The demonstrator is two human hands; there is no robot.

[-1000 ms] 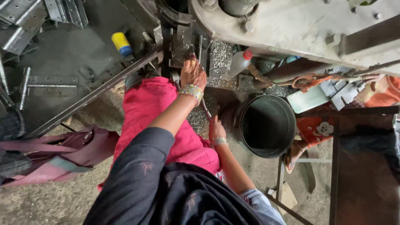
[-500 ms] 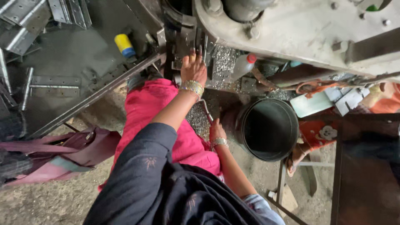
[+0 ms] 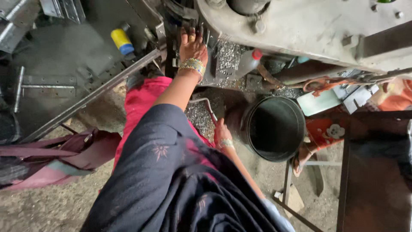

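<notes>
The left hand (image 3: 193,45) has reached further up into the machine (image 3: 309,30), fingers spread; the right hand (image 3: 221,133) stays by the bucket (image 3: 274,129) (grip perhaps loose, unclear).

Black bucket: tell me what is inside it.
The black bucket looks dark inside; only its inner wall shows, and the bottom is lost in shadow. The right hand rests beside it, on metal shavings.

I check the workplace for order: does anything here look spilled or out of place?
Yes. Shiny metal shavings lie scattered on the ground beside the right hand and on the grey machine bed near the left hand, not in the black round bucket.
</notes>
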